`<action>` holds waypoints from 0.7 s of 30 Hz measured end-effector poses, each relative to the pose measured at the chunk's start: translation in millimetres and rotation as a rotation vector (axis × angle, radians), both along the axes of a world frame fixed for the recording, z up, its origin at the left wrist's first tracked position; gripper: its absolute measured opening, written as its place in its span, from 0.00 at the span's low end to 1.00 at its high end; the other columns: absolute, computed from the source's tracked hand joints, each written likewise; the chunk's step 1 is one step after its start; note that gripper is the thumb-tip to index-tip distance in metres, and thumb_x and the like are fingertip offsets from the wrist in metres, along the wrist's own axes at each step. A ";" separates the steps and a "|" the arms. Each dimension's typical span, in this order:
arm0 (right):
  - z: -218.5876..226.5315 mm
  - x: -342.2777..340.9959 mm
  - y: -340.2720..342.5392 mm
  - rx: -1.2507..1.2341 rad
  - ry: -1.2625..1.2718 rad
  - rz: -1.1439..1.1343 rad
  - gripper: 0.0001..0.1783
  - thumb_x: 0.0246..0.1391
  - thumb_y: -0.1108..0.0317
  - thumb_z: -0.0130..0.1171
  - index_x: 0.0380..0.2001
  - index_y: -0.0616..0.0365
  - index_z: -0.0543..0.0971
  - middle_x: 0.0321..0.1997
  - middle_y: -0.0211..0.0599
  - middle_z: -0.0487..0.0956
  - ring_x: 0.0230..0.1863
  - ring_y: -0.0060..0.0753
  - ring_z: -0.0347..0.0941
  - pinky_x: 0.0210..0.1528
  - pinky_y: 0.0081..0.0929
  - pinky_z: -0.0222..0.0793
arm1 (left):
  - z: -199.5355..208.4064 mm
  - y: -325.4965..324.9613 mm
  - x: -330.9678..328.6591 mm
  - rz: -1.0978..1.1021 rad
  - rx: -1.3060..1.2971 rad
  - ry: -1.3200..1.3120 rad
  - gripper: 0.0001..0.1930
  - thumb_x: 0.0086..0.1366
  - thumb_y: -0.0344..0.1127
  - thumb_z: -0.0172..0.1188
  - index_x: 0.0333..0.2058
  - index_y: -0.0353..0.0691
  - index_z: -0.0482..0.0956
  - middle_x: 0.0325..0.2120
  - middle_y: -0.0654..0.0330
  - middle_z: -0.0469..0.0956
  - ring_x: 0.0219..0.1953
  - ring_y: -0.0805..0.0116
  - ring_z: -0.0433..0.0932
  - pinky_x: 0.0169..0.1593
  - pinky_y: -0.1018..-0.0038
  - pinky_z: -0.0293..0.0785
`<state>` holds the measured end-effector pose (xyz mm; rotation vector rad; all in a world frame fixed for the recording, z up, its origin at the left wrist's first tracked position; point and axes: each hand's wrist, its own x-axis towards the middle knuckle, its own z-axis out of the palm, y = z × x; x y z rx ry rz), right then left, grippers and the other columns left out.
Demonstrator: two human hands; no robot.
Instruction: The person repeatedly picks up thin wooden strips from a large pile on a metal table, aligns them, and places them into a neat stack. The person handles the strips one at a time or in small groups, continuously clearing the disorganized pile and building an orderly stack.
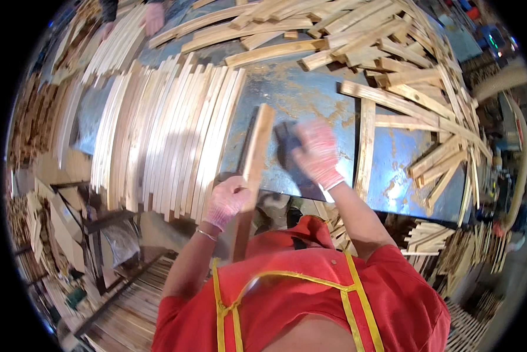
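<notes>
A single wooden strip stands out over the table's near edge, slanting from my body toward the far side. My left hand, in a pale pinkish work glove, is closed around its near part. To the right of the strip, my right hand, gloved the same way, hovers over the metal tabletop. It is a little blurred, thumb and fingers apart, and I see nothing in it. A dark shadow falls beside it. Left of my left hand lies a row of pale strips, side by side.
A jumbled heap of wooden pieces covers the far right. One upright-lying board and crossing strips lie to my right. At far left, another person's gloved hand is beside more strips. A hose hangs at right.
</notes>
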<state>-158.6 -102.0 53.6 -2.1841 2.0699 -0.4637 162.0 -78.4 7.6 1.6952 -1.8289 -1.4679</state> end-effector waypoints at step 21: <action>-8.3 -92.3 -111.3 0.023 -0.083 -0.171 0.32 0.50 0.59 0.67 0.60 0.53 0.79 0.48 0.52 0.85 0.54 0.62 0.81 0.58 0.54 0.77 | 12.3 55.2 -86.8 -0.274 -0.592 -0.453 0.34 0.53 0.45 0.74 0.59 0.43 0.77 0.55 0.55 0.74 0.58 0.51 0.75 0.59 0.53 0.74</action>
